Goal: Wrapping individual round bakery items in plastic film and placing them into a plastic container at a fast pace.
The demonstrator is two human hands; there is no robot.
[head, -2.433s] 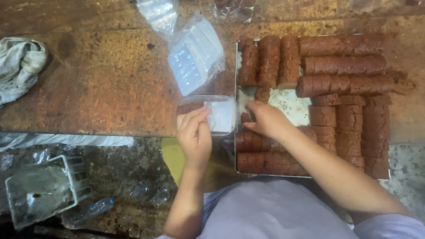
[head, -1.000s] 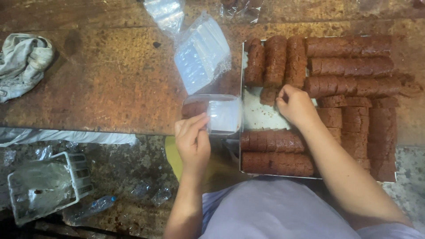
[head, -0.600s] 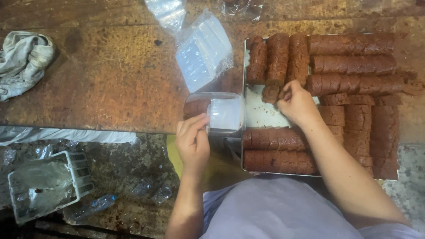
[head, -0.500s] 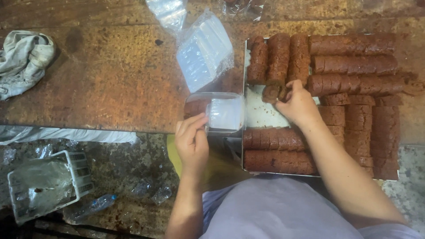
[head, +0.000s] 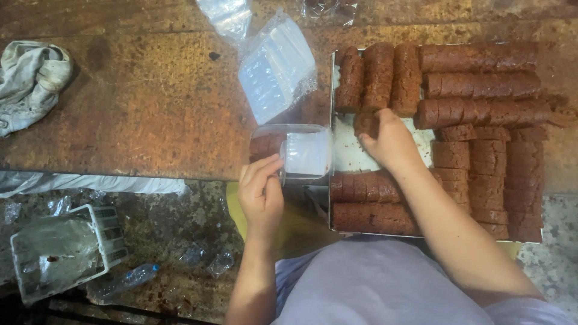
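Observation:
My left hand [head: 261,194] grips the near edge of a clear plastic container [head: 292,150] at the table's front edge; brown cake slices lie in its left part. My right hand [head: 390,141] reaches over a metal tray [head: 342,144] and closes on a short stack of brown cake slices [head: 365,124]. The tray holds several long brown sliced cake loaves [head: 478,84] and shorter stacks of slices [head: 487,180]. Two loaves [head: 367,201] lie in the tray's near left corner, below my right wrist.
A bag of clear plastic containers [head: 276,66] lies on the rusty brown table [head: 138,108] beyond the open container. A crumpled grey cloth [head: 27,81] sits at the far left. On the floor are a white basket [head: 57,253] and a plastic bottle [head: 129,278].
My right hand left the container, crossed to the bare middle of the tray and closed on a small stack of slices. My left hand kept its hold on the container.

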